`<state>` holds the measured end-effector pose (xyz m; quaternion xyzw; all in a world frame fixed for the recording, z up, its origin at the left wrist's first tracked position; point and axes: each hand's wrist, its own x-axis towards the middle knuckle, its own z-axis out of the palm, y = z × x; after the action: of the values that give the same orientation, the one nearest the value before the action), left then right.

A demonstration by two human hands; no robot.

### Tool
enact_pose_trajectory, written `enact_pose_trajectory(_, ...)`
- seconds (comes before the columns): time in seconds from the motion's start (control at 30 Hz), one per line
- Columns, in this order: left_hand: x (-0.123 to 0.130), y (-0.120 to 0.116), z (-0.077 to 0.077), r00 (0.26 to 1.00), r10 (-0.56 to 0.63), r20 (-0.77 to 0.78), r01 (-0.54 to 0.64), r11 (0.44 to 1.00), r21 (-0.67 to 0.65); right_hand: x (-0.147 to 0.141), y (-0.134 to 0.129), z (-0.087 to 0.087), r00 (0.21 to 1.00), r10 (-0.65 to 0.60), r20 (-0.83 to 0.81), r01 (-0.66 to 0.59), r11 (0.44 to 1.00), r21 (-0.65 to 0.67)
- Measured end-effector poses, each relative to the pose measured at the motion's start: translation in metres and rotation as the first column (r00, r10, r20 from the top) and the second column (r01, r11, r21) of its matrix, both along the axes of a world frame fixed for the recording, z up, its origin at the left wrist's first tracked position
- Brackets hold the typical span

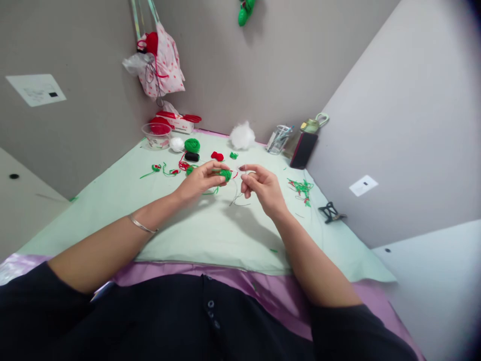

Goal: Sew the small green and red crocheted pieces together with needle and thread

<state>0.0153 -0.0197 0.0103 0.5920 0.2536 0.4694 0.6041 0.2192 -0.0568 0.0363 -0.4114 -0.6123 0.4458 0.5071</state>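
Note:
My left hand (199,181) is closed around a small green crocheted piece (225,174), held between thumb and fingers just above the table. A short red strand (235,175) lies beside it. My right hand (263,186), a little to the right, pinches thumb and forefinger together on a thin thread; whether a needle is in the pinch is too small to tell. Loops of dark thread (236,196) hang between the hands. Behind my left fingers another green piece (190,171) is partly hidden.
Farther back are a green yarn ball (192,145), a black thread spool (192,157), a red piece (217,156), white stuffing (242,135) and a clear tub (156,138). At right are yarn scraps (300,189), a phone (303,150), a bottle (310,125) and a black stand (331,213).

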Motion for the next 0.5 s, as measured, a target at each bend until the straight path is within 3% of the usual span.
enact_pose_trajectory(0.17, -0.0042, 0.0003, 0.0050, 0.996, -0.053, 0.071, 0.060, 0.994, -0.090, 0.0039, -0.0017, -0.0003, 0.987, -0.135, 0.092, 0.118, 0.979, 0.166)
enact_pose_trajectory(0.3, -0.0041, -0.0010, 0.0064, 0.995, -0.064, 0.077, 0.072, 0.992, -0.108, 0.0005, -0.0034, -0.0051, 0.940, -0.231, 0.251, 0.126, 0.919, 0.374)
enact_pose_trajectory(0.5, -0.0029, -0.0024, 0.0073, 0.997, -0.046, 0.061, 0.052, 0.994, -0.098, -0.0035, -0.0065, -0.0070, 0.902, -0.224, 0.369, 0.071, 0.920, 0.386)
